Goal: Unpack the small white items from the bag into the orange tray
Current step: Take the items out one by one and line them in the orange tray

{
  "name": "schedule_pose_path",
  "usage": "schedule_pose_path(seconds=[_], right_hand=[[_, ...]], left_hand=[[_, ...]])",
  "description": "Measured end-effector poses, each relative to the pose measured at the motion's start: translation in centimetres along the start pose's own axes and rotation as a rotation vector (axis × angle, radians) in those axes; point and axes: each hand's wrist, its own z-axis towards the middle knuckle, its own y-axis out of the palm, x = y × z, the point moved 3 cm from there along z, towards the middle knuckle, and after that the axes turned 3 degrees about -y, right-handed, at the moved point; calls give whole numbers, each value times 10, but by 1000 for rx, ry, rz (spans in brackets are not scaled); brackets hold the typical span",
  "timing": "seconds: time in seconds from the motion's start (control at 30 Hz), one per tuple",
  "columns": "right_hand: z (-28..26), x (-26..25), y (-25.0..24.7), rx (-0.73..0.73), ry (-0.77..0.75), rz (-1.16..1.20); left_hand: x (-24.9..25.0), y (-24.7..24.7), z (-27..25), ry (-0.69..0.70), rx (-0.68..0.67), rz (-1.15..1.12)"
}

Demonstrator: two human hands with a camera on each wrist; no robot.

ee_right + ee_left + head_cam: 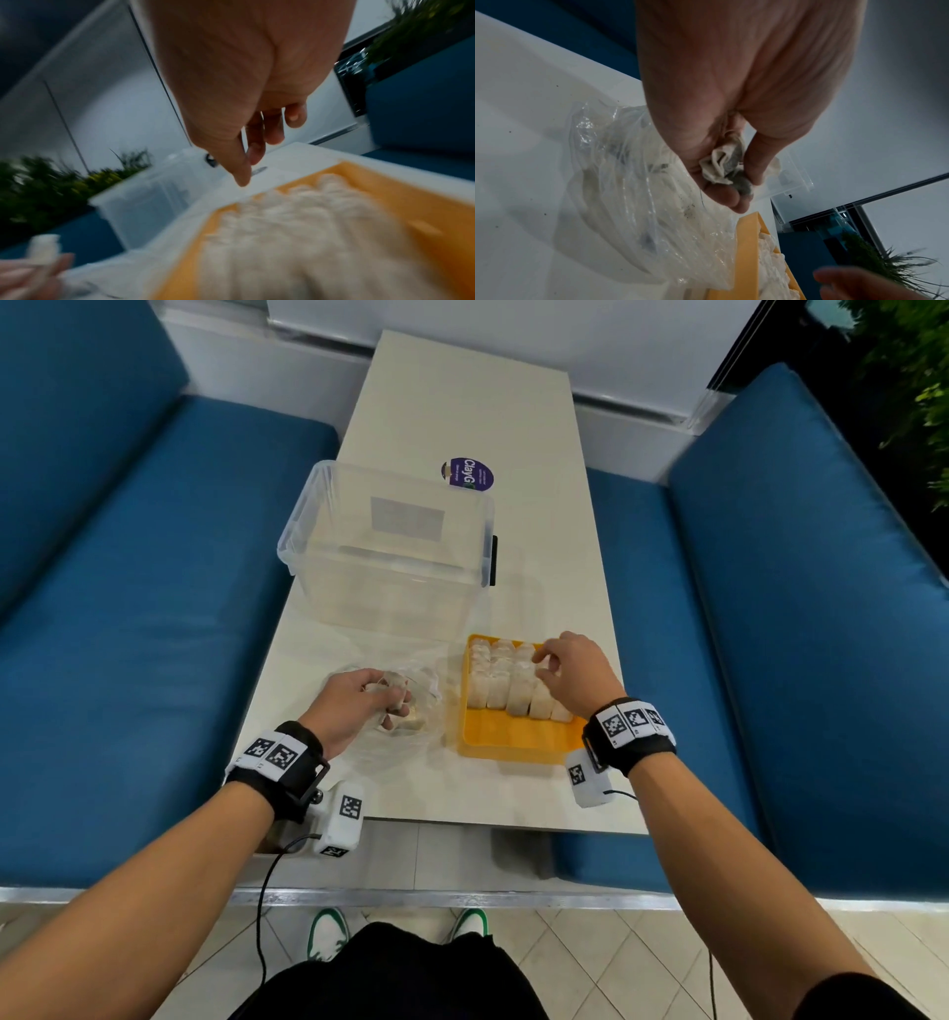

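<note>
A clear plastic bag [405, 711] [634, 182] lies crumpled on the white table, left of the orange tray [513, 737] [746, 253] [437, 203]. My left hand [359, 701] [731, 182] is over the bag and grips a crumpled small white item [723, 162] [43, 249] between thumb and fingers. Several small white items [503, 680] [295, 233] stand in rows in the tray's far half. My right hand [560, 670] [246, 162] hovers over those rows with loosely bent fingers and holds nothing.
An empty clear plastic bin [390, 546] [154, 203] stands just behind the bag and tray. A purple round sticker [467, 474] lies farther back on the table. Blue cushioned benches [128, 608] flank the table on both sides. The tray's near half is bare.
</note>
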Motion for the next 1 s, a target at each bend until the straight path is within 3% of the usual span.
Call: schedule_pose_path(seconds=[0.17, 0.37, 0.8, 1.0], right_hand=[[2, -78, -3, 21, -168, 328], [9, -132, 11, -78, -186, 483], [12, -138, 6, 30, -206, 529], [9, -119, -8, 86, -169, 486]], left_hand=[[7, 8, -3, 23, -46, -63], [16, 12, -12, 43, -39, -20], [12, -2, -14, 67, 29, 66], [7, -1, -13, 11, 42, 68]])
